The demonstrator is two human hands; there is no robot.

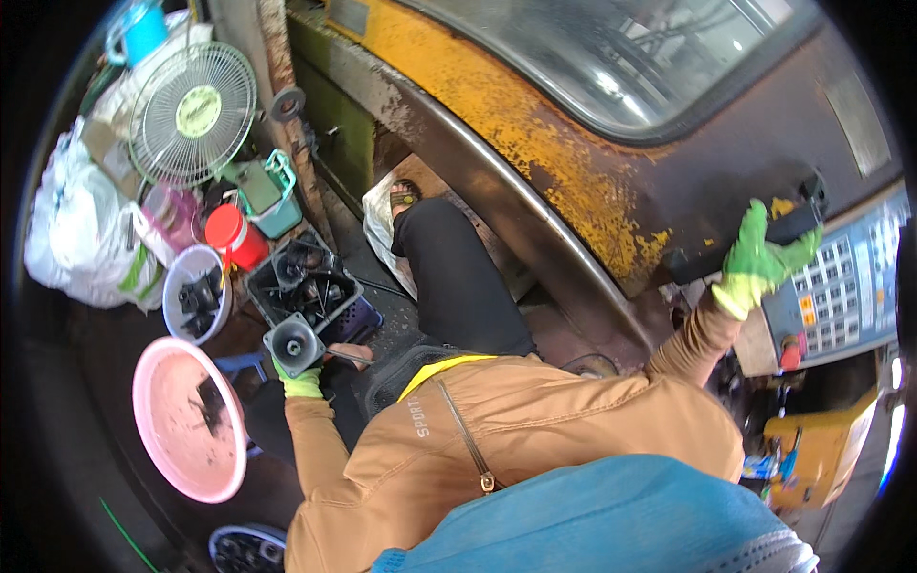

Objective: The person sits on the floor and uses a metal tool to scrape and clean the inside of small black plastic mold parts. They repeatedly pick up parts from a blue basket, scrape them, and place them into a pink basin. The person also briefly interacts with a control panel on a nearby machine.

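One black funnel-shaped part [293,345] sits atop the left hand's [302,380] grip.

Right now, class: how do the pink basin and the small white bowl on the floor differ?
The pink basin is larger than the white bowl. The pink basin holds only a few dark bits; the white bowl is well filled with black parts. The pink basin lies nearer the left hand. Both are round, open plastic containers.

Bright even daylight, glare on the window [650,57], fisheye-bent dark edges
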